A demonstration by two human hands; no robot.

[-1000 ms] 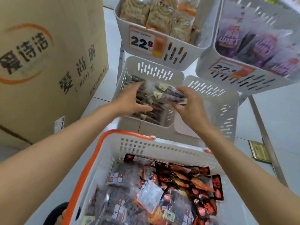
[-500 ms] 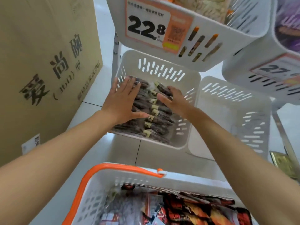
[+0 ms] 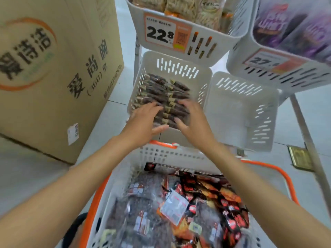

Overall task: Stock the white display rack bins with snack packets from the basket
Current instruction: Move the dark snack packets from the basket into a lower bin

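Looking down at the lower bin point(image 3: 176, 58) of the white rack, the one packed with rows of dark snack packets point(image 3: 161, 92) with little yellowish tags. Got the left hand point(image 3: 143, 120) over its near left corner, fingers straight and spread, gripping nothing. Same deal with the right hand point(image 3: 192, 120) over its near right side, fingers loose and apart, holding nothing either. Too blurry to call contact with the packets or not. Just nearer than the lower bin, under both forearms: the white basket point(image 3: 170, 154) with orange handles point(image 3: 279, 174), heaped with red-and-black packets point(image 3: 206, 190) plus some clear bags of dark stuff point(image 3: 148, 187). Right beside the lower bin on its right, a second white bin point(image 3: 241, 111). Above the lower bin and tilted forward, another bin point(image 3: 220, 43) full of beige packets point(image 3: 206, 11), wearing a price tag point(image 3: 161, 33) reading 22.8. Up and right of the lower bin, one more bin point(image 3: 268, 76) with purple packets point(image 3: 286, 29) and a blurred price label point(image 3: 268, 59). Left of the lower bin, standing on the tiled floor point(image 3: 114, 122), a big cardboard box point(image 3: 62, 72) with black Chinese lettering and an orange ring logo
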